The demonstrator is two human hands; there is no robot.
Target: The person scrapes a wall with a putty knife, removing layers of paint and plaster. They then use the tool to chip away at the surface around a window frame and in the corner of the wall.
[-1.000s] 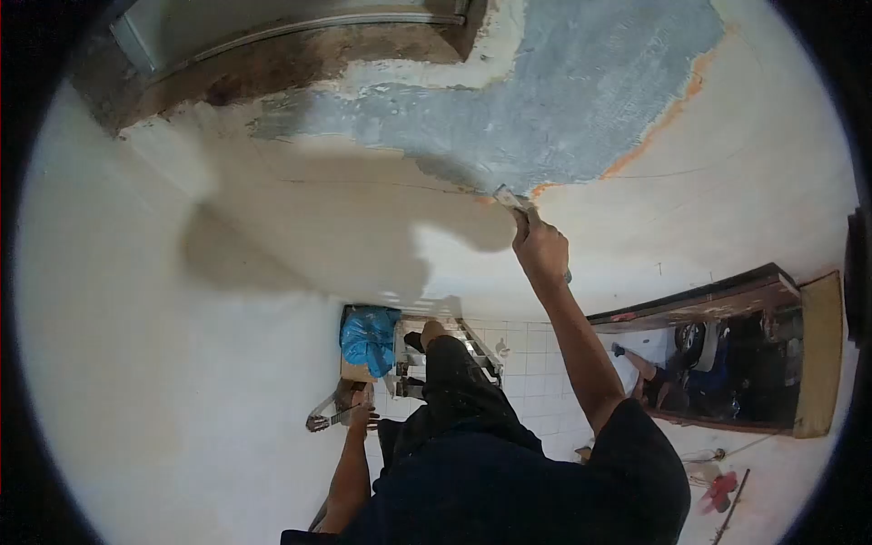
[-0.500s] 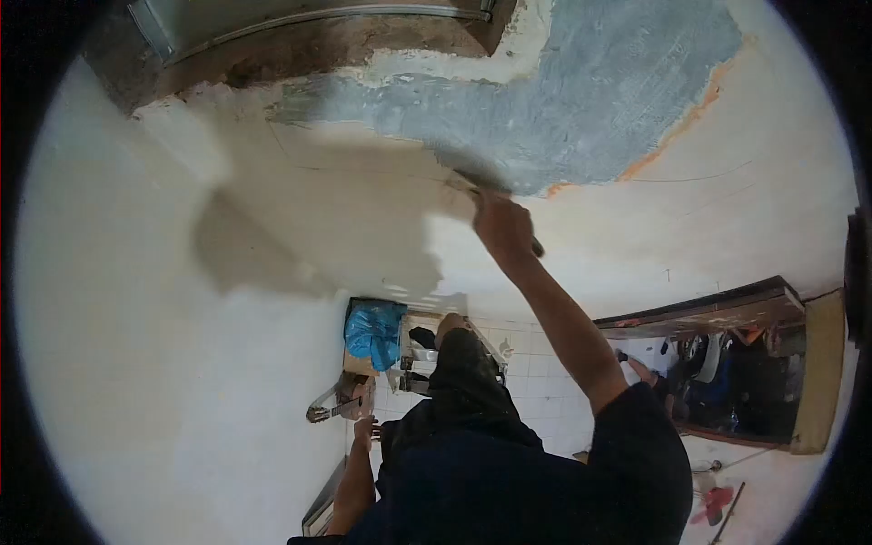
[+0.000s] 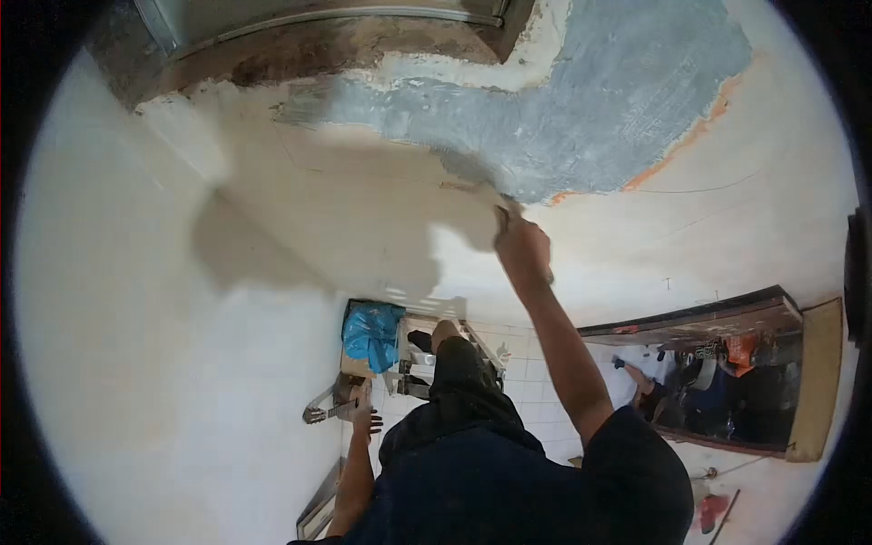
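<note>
My right hand (image 3: 523, 250) is closed around a scraper (image 3: 499, 202), its blade end blurred and right at the lower edge of the grey patch (image 3: 581, 118) on the cream wall (image 3: 354, 209). Part of the handle shows below my fist. Lower down, my left hand (image 3: 365, 416) holds nothing, its fingers spread, and it overlaps a guitar (image 3: 345, 391) in this view. An orange-brown line (image 3: 690, 141) borders the patch on the right.
Under my leg is a ladder-like frame (image 3: 486, 350). A blue plastic bag (image 3: 371, 331) lies beside it. A window recess with a rough brown ledge (image 3: 327, 50) is above. At right, an opening (image 3: 727, 391) shows cluttered things and part of another person (image 3: 645, 386).
My right hand has moved down and a little right with the scraper. My left hand has shifted slightly, and its fingers are now spread. More of the other person shows.
</note>
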